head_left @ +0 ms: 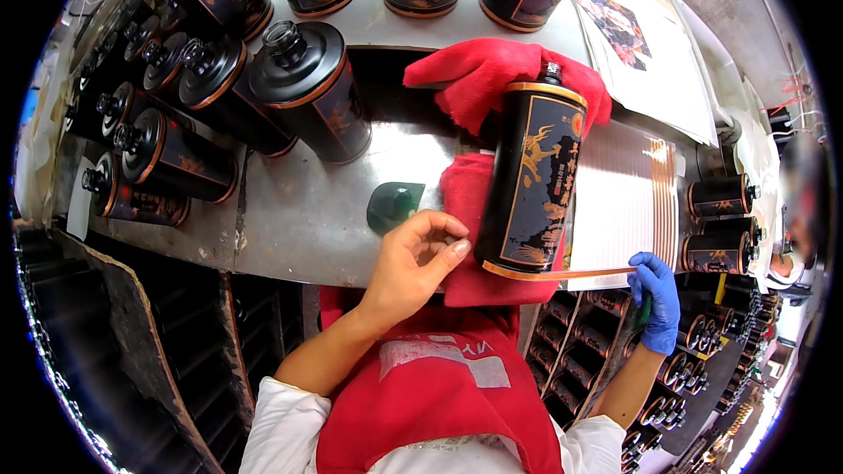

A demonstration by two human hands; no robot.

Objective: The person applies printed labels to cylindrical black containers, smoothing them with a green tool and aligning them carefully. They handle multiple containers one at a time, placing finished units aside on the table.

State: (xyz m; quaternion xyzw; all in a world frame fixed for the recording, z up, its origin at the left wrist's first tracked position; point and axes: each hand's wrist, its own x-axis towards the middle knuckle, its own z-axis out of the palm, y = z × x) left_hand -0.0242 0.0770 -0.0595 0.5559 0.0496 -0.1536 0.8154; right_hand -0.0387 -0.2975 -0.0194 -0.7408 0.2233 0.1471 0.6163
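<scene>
A black bottle (pixel 532 180) with gold and dark decoration lies on red cloths, its neck pointing away from me. A thin copper-coloured strip (pixel 580 274) runs along the bottle's near end and stretches right to my right hand (pixel 654 294). That hand wears a blue glove and pinches the strip's end; a dark green piece shows within its palm, partly hidden. Bare and loosely curled, my left hand (pixel 417 259) is beside the bottle's near left end, a gap between thumb and forefinger. Just beyond it, a dark green flat scraper (pixel 394 205) lies on the metal table.
Several upright black bottles (pixel 312 92) crowd the table's left and far sides. A sheet of copper strips (pixel 625 202) lies right of the bottle, with papers (pixel 650 61) beyond. More bottles (pixel 716 250) lie at the right. Racks (pixel 562 355) of bottles stand below the table edge.
</scene>
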